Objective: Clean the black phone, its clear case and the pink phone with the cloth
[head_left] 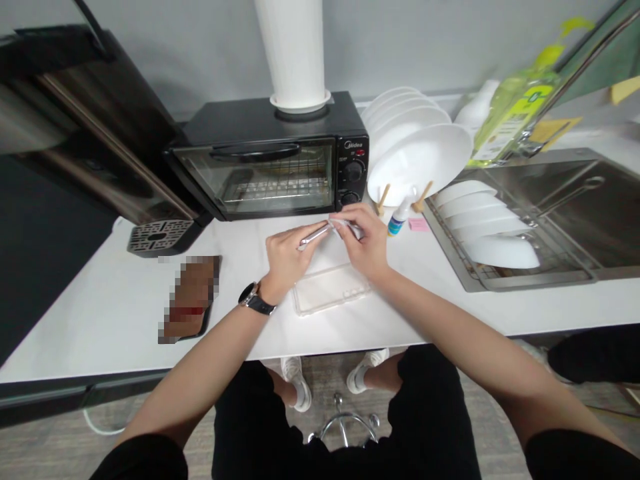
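A phone (314, 235) with a silver edge is held above the counter, seen nearly edge-on. My left hand (289, 253), below a black wristwatch, is closed around the phone's left end. My right hand (367, 241) pinches a thin white wipe (340, 223) against the phone's edge; the fingers hide much of both. Below the hands, a clear phone case (327, 290) lies flat on the white counter (255, 267). Just right of my right hand stands a small spray bottle (399, 217) with a blue label.
Behind the hands is a black toaster oven (270, 177). A black drinks machine (115, 127) stands left, with a dark phone-like slab (193, 297) lying before it. White plates (420, 157) stand on a rack beside the sink (560, 270), which has several bowls (500, 252).
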The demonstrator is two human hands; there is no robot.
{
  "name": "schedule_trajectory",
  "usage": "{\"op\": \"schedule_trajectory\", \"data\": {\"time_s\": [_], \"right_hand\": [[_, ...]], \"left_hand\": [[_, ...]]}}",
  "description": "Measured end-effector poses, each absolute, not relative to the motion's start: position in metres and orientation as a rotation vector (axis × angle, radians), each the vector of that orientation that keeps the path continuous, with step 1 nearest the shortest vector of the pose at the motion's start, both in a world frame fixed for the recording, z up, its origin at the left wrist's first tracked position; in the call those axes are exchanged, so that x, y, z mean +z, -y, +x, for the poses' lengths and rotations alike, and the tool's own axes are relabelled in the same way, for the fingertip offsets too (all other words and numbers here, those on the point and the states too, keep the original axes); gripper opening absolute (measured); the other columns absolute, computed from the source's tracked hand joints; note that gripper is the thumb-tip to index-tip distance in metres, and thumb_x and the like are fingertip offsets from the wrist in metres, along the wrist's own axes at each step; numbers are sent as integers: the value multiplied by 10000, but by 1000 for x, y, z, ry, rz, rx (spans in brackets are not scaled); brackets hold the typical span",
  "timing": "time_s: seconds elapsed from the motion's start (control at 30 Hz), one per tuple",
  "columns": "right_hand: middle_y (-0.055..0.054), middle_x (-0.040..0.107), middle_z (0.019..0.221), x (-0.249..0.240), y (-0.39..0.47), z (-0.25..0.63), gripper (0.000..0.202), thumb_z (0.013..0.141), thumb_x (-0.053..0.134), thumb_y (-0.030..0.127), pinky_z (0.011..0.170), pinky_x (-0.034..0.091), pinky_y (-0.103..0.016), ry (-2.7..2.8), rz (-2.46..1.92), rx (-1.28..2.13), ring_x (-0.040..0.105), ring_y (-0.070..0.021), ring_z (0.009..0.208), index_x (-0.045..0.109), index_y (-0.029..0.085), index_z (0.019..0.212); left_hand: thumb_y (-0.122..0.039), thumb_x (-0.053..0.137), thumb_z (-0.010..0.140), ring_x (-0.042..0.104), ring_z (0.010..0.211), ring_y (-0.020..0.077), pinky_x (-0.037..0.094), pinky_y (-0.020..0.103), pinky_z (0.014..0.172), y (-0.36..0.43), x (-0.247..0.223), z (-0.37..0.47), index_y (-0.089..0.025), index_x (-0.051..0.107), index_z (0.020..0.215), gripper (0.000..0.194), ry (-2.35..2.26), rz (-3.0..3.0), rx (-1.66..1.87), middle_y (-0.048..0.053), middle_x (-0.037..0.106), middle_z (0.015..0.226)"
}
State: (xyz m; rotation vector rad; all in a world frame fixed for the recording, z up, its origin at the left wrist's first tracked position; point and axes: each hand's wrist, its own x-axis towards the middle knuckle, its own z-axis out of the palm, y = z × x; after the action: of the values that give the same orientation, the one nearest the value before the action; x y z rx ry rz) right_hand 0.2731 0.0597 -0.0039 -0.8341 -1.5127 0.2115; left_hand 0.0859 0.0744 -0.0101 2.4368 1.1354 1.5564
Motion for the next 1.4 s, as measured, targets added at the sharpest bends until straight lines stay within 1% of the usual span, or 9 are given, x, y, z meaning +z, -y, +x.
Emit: {"op": "schedule_trajectory", "data": {"time_s": [0.13, 0.27, 0.43, 0.5, 0.57, 0.77, 0.97, 1.17, 1.4], "right_hand": [[-57, 767, 977, -7, -81, 287, 338, 1005, 683, 546, 827, 580, -350, 1322, -953, 301, 712, -202, 953, 792, 226, 995], [-59, 788, 974, -8, -87, 290, 396, 973, 696, 594, 834, 575, -339, 1298, -968, 394, 721, -198, 937, 796, 212, 986], [-73, 812, 987, -10, -89, 292, 415, 933, 719, 625, 867, 578, -363, 1331, -996, 563, 735, -212, 932, 809, 221, 955], [-74, 820, 986, -13, -91, 292, 434, 897, 741, 649, 897, 581, -384, 1340, -990, 643, 740, -224, 940, 808, 222, 928], [-69, 823, 965, -16, -92, 291, 436, 874, 757, 650, 891, 586, -394, 1358, -979, 732, 744, -228, 914, 807, 220, 918], [-55, 828, 950, -18, -86, 281, 364, 883, 767, 584, 893, 592, -389, 1393, -938, 798, 755, -225, 906, 807, 223, 909], [-52, 796, 979, 11, -61, 282, 209, 988, 722, 438, 862, 591, -373, 1323, -887, 339, 734, -213, 951, 810, 248, 986], [-38, 785, 964, 15, -51, 278, 108, 1005, 723, 321, 837, 610, -359, 1481, -832, 216, 731, -203, 947, 814, 264, 995], [-48, 769, 1024, -1, -43, 263, 166, 1016, 680, 204, 833, 630, -353, 1681, -718, 157, 741, -192, 958, 794, 278, 1112]], "left_hand": [[-439, 754, 971, 821, 849, 209, 650, 322, 869, -74, -3, 82, -225, 851, 1036, 244, -1186, 2422, 1595, 39, 860, 977], [-419, 799, 921, 796, 829, 187, 622, 386, 1026, -75, -2, 79, -216, 828, 984, 214, -1259, 2272, 1718, 6, 849, 945], [-407, 904, 785, 753, 719, 166, 608, 247, 702, -74, 6, 76, -165, 794, 843, 272, -1245, 1969, 1715, 15, 819, 812], [-380, 925, 770, 781, 746, 187, 621, 257, 700, -71, 11, 78, -162, 810, 830, 253, -1125, 1936, 1671, 40, 832, 835], [-350, 921, 796, 822, 874, 222, 658, 305, 814, -67, 15, 81, -167, 833, 871, 217, -1005, 1911, 1658, 70, 852, 926], [-319, 879, 872, 838, 856, 207, 686, 295, 803, -61, 16, 87, -203, 860, 982, 161, -908, 2096, 1737, 51, 861, 978], [-273, 767, 979, 839, 976, 201, 680, 287, 881, -74, 1, 83, -248, 818, 1228, 256, -885, 2404, 1667, 45, 841, 1157], [-215, 719, 1002, 838, 955, 183, 669, 270, 863, -83, -13, 81, -253, 809, 1230, 248, -906, 2555, 1581, 25, 848, 1138], [-92, 666, 956, 836, 952, 210, 665, 290, 831, -83, -18, 79, -247, 821, 1211, 336, -1079, 2593, 1462, 16, 854, 1108]]}}
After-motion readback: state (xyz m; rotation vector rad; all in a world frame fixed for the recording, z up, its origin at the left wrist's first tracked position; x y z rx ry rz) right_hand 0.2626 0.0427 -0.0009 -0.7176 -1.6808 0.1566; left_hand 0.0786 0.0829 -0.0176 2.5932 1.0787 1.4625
